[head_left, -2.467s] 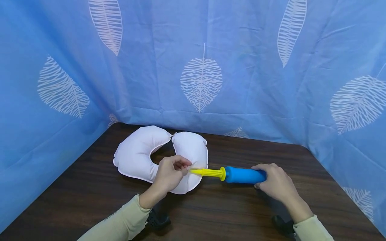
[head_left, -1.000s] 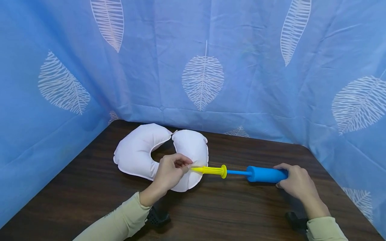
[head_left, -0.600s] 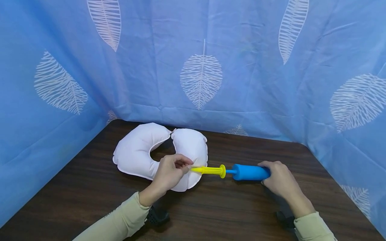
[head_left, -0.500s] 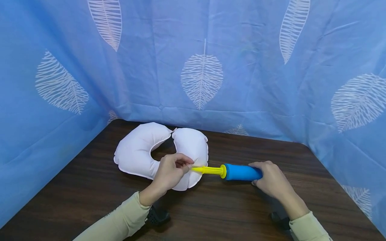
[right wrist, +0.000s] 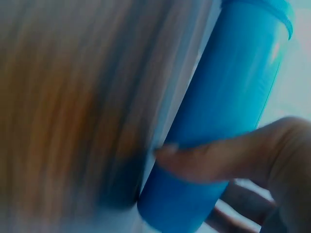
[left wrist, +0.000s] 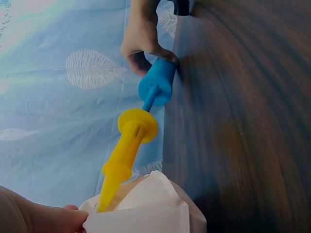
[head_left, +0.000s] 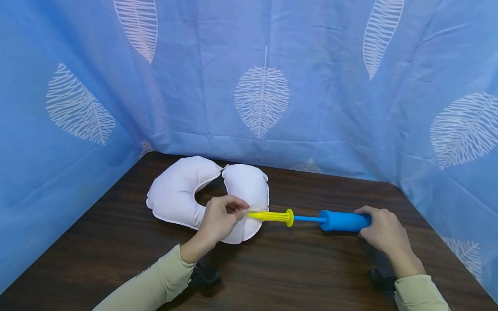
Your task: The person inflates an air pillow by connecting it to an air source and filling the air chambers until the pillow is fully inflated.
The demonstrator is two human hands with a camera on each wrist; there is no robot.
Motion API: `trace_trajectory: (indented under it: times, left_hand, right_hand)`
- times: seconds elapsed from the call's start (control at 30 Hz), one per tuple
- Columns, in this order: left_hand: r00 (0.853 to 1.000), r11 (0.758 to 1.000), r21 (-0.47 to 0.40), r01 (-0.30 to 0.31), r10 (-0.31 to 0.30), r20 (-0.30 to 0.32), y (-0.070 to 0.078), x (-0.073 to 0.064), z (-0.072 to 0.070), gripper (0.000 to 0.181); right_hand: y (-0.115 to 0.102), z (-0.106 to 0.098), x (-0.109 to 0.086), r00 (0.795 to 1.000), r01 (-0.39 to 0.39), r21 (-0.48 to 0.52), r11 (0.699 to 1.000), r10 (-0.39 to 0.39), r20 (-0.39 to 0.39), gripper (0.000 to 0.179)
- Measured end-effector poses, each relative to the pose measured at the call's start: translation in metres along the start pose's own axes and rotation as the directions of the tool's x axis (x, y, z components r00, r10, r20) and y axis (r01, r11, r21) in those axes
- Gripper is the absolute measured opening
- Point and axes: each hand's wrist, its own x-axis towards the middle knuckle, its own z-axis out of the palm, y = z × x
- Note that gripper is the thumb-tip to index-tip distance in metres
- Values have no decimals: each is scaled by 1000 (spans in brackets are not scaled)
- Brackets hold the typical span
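Note:
A white U-shaped neck pillow (head_left: 171,196), plump with air, lies on the table. My left hand (head_left: 218,218) pinches the pillow at the tip of the hand pump's yellow nozzle (head_left: 272,217); the exact spot between thumb and fingers is hidden. In the left wrist view the nozzle (left wrist: 125,148) points down into the pillow's white fabric (left wrist: 146,208). My right hand (head_left: 387,231) grips the far end of the pump's blue barrel (head_left: 342,220). A stretch of blue rod shows between barrel and nozzle. In the right wrist view my thumb wraps the barrel (right wrist: 218,92).
The dark wood-grain table (head_left: 303,268) carries the pillow and pump. A blue curtain (head_left: 319,108) with white leaf prints stands around its back and sides. Black wrist devices (head_left: 205,276) sit under both forearms.
The blue barrel has slid in and out of the nozzle piece. Since half a second ago my right hand has drawn it right, baring the rod. My left hand stays at the nozzle tip.

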Motion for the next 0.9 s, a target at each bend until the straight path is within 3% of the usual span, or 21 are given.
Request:
trace_trajectory:
  times: [0.13, 0.27, 0.47, 0.67, 0.77, 0.9]
  left_hand:
    - [1000, 1000, 7, 3, -3, 1, -1, 0, 0, 13]
    - [1000, 1000, 20, -8, 8, -2, -2, 0, 1, 13]
    - [1000, 1000, 11, -18, 18, -4, -2, 0, 2, 16]
    - [999, 999, 13, -33, 33, -15, -1, 0, 0, 16]
    - [999, 999, 26, -41, 41, -20, -1, 0, 0, 15]
    - [999, 998, 43, -45, 45, -13, 0, 0, 1, 14]
  right_hand:
    - [14, -4, 0, 999, -47, -16, 999, 47, -21, 48]
    - [9, -1, -3, 999, -19, -9, 1000, 19, -32, 48]
    - [-33, 10, -6, 993, 112, 8, 994, -112, -43, 48]
    - [-75, 17, -9, 979, 200, 33, 979, -200, 24, 53]
    - [-74, 16, -9, 983, 180, 36, 983, -181, 35, 52]
    - [-51, 11, -5, 994, 104, 16, 994, -104, 34, 52]
